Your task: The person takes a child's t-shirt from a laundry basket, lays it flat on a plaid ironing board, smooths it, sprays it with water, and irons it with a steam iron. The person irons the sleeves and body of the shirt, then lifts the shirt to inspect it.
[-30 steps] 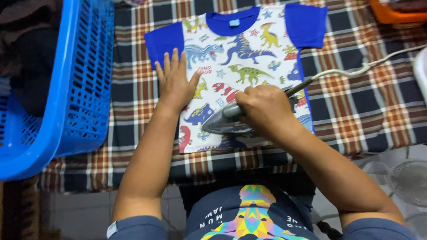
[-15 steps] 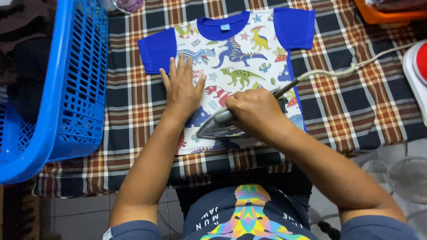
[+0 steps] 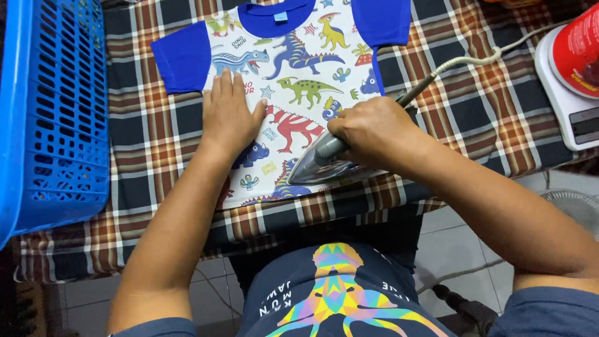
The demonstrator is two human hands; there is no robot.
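The child's dinosaur-print T-shirt lies flat, front up, on the plaid ironing cloth, white body with royal-blue sleeves and collar, neck end farthest from the person. The left hand presses palm-down on the shirt's left part, just below the blue sleeve, fingers straight and close together with the thumb splayed toward the red dinosaur in the middle of the print. The right hand sits over the shirt's lower right edge, fingers curled tight around the handle of the electric iron. The iron's metal soleplate rests flat on the fabric, its pointed nose aimed toward the shirt's bottom hem and the left side. A pale power cord runs from the back of the iron up and away to the right of the shirt, across the cloth. Well to the left of the shirt stands a blue plastic laundry basket, its slotted wall up against the cloth's edge. Far to the right of the shirt, on the cloth's corner, sits a white kitchen scale with a red-lidded container on top. Below the shirt, the cloth's near edge hangs over toward the person's dark printed top.
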